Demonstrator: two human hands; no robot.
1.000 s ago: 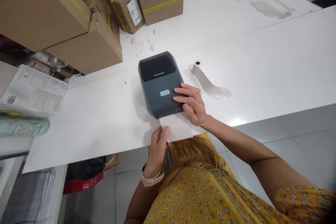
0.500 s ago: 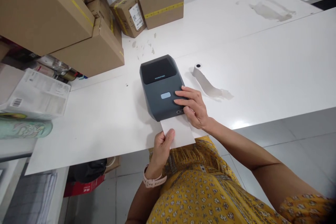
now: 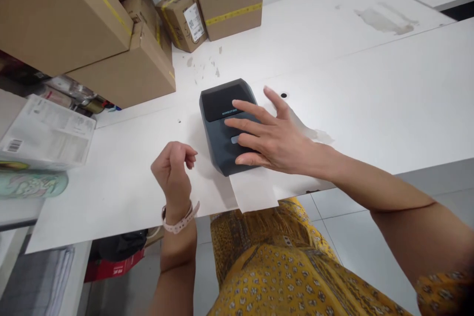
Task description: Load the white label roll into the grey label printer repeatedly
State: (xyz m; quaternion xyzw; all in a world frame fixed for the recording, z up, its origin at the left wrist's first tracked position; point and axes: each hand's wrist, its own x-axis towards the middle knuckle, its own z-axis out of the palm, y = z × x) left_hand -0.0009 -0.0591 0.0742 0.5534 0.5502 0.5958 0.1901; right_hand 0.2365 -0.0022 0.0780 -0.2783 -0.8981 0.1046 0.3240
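Observation:
A dark blue-grey label printer (image 3: 222,145) sits on the white table with its glossy black window at the far end. White label paper (image 3: 255,190) sticks out of its near side and hangs over the table edge. My right hand (image 3: 274,136) is spread open above the printer, partly hiding its light button; whether the fingertips touch it I cannot tell. Left of the printer, my left hand (image 3: 173,170) is raised off the paper with its fingers curled in and nothing visible in them. Behind my right hand, a small paper roll (image 3: 284,95) shows in part, its loose tail (image 3: 321,136) on the table.
Cardboard boxes (image 3: 122,66) are stacked at the back left, with a small labelled box (image 3: 187,22) and a larger taped box (image 3: 231,0) beside them. A white carton (image 3: 48,133) and a green cylindrical container (image 3: 33,183) stand at the left. The white table's front edge (image 3: 122,229) runs close to my body.
My left hand has let go of the label paper and moved left, its fingers curled. My right hand has lifted from the printer's right side and spread over its top.

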